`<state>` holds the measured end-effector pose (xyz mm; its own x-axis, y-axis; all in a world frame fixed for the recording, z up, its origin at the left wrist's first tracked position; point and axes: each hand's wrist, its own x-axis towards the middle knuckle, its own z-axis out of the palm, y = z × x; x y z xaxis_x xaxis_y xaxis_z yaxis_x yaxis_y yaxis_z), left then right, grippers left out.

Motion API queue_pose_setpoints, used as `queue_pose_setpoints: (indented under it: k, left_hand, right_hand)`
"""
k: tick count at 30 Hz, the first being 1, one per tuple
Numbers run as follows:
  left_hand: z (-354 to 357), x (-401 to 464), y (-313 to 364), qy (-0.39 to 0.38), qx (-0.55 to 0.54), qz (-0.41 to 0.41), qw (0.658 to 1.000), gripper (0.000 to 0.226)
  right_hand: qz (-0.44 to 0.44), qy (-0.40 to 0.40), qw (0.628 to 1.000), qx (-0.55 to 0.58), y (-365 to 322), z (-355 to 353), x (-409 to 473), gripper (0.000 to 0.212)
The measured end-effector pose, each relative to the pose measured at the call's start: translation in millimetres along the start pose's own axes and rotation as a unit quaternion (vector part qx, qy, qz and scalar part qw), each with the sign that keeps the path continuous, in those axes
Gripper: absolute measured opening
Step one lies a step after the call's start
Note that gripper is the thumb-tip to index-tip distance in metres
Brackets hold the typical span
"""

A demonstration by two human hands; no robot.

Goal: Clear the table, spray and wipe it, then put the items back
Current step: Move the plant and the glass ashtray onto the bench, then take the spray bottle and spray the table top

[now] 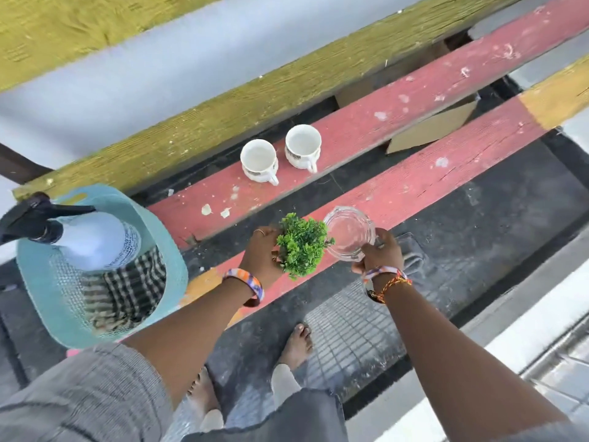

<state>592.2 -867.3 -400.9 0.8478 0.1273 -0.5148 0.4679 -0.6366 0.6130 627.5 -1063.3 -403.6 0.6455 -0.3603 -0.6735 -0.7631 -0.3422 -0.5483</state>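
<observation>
Glass ashtray (350, 232) gripped in right hand (379, 252), bushy plastic plant (302, 245) clasped in left hand (263, 250).

The scene is viewed by a single wide-angle head camera, aimed steeply downward and forward over the person's own forearms and bare feet, which are seen near 6 o'clock. The slatted table (398, 100) is crossed diagonally from 8 o'clock to 2 o'clock, at arm's reach. Straight edges are bent toward the frame's borders, and no second view is provided.
</observation>
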Motion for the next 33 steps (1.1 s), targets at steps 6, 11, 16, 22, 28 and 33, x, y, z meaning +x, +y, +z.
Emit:
queue_pose_setpoints:
  k: [6, 11, 16, 22, 28, 33]
  left_hand:
    - [3.4, -3.7, 13.6, -0.039, -0.026, 0.017, 0.999, 0.049]
    - [-0.5, -8.9, 8.3, -0.053, -0.043, 0.016, 0.998, 0.055]
    - [-16.3, -20.5, 4.8, -0.117, -0.043, -0.053, 0.991, 0.076]
    - [-50.5, -47.8, 16.6, -0.067, -0.057, -0.037, 0.995, 0.059]
    - [-132.4, -83.5, 19.6, 0.130, -0.137, 0.044, 0.981, 0.034]
    - [-230.3, -102.2, -14.1, 0.223, -0.227, 0.081, 0.944, 0.029]
  right_hand:
    - [-0.024, -0.005, 1.000, -0.014, -4.7, 1.2, 12.8, 0.039]
    - [-0.015, -0.009, 0.999, -0.028, 4.4, 1.2, 16.7, 0.040]
    - [-0.009, 0.008, 0.998, -0.054, -16.5, -18.7, -14.5, 0.042]
    - [-0.132, 0.084, 0.985, -0.069, -50.0, -20.0, -59.8, 0.037]
    - [-0.302, 0.014, 0.943, -0.142, -93.5, 46.2, -124.4, 0.034]
    - [-0.365, -0.152, 0.897, -0.197, -116.5, 147.5, -192.5, 0.064]
